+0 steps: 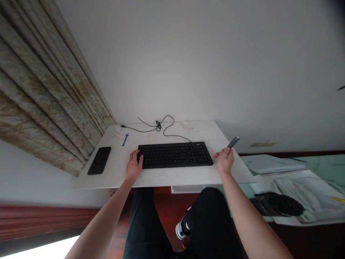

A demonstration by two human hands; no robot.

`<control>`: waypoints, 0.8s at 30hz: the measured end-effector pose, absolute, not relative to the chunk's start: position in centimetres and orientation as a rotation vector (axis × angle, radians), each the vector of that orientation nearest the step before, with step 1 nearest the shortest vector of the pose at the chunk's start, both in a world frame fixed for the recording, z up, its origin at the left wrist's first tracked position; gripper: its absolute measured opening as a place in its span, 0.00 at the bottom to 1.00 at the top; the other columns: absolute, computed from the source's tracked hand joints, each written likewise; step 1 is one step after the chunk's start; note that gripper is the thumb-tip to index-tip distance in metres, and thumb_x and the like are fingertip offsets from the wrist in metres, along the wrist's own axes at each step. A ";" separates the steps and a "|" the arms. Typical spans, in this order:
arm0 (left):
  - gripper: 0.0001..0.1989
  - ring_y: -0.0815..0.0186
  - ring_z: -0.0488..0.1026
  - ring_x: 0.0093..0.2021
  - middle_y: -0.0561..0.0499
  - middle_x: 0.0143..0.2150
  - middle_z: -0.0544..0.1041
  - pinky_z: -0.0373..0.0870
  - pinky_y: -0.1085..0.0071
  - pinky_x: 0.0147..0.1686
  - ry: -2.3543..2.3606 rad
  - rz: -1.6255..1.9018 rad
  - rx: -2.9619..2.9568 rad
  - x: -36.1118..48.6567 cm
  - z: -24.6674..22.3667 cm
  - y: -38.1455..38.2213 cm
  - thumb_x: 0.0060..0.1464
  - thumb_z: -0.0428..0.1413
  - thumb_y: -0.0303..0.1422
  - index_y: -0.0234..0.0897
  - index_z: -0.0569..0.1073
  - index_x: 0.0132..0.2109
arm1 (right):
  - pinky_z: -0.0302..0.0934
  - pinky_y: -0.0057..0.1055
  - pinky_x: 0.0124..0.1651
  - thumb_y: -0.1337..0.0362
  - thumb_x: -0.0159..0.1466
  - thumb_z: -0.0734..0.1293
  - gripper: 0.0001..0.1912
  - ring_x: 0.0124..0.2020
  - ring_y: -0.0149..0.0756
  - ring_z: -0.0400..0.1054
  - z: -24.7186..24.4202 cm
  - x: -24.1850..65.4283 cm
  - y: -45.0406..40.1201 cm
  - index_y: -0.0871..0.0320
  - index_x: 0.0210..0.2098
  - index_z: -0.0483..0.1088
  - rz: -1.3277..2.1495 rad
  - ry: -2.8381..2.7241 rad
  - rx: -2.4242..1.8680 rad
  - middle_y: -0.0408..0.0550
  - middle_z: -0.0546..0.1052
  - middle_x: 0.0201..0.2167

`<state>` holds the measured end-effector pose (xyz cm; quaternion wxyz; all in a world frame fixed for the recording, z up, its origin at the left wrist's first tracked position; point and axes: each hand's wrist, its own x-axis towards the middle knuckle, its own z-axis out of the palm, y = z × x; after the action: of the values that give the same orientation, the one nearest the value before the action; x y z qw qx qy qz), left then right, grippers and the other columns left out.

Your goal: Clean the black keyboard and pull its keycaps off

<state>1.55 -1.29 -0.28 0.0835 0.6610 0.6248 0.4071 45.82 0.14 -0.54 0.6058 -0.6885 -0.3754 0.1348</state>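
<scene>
A black keyboard (175, 155) lies on the white table (178, 177), its cable (172, 135) bundled behind it. My left hand (134, 165) rests at the keyboard's left end, its fingers on the edge and the thumb near the keys. Beyond the keyboard's right end, my right hand (225, 160) is closed around a small dark grey object (233, 142) that sticks up and to the right. The lower part of that object is hidden in the fingers.
On the table's left side lie a black phone (99, 160) and a small blue tool (125, 140). A patterned curtain (48, 82) hangs at the left. Right of the table, a lower surface holds papers and a black item (279, 204).
</scene>
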 end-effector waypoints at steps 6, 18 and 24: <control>0.19 0.55 0.73 0.59 0.40 0.56 0.74 0.72 0.54 0.60 1.819 1.205 2.044 1.7 0.1 -1.8 0.64 0.51 0.35 0.38 0.67 0.60 | 0.65 0.39 0.42 0.37 0.67 0.53 0.28 0.34 0.41 0.72 -0.9 46.3 0.6 0.55 0.42 0.63 0.189 -0.832 -1.607 0.49 0.75 0.32; 0.20 0.55 0.73 0.58 0.41 0.56 0.73 0.73 0.54 0.60 1.795 1.172 2.130 2.0 0.6 -2.2 0.62 0.52 0.33 0.39 0.67 0.60 | 0.65 0.37 0.34 0.36 0.60 0.65 0.29 0.25 0.38 0.69 -0.6 45.8 0.5 0.56 0.40 0.64 0.239 -0.868 -1.553 0.44 0.72 0.26; 0.19 0.54 0.74 0.57 0.41 0.56 0.74 0.73 0.53 0.59 1.815 1.148 2.155 2.2 0.9 -2.5 0.62 0.52 0.33 0.39 0.68 0.59 | 0.68 0.34 0.30 0.34 0.56 0.69 0.32 0.25 0.37 0.73 -0.8 45.4 0.6 0.54 0.42 0.62 0.448 -0.944 -1.467 0.44 0.75 0.30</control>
<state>2.17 -2.53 0.88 0.0497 0.7074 0.5958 0.3770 45.39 0.57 -0.75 0.6211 -0.6383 -0.4108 0.1949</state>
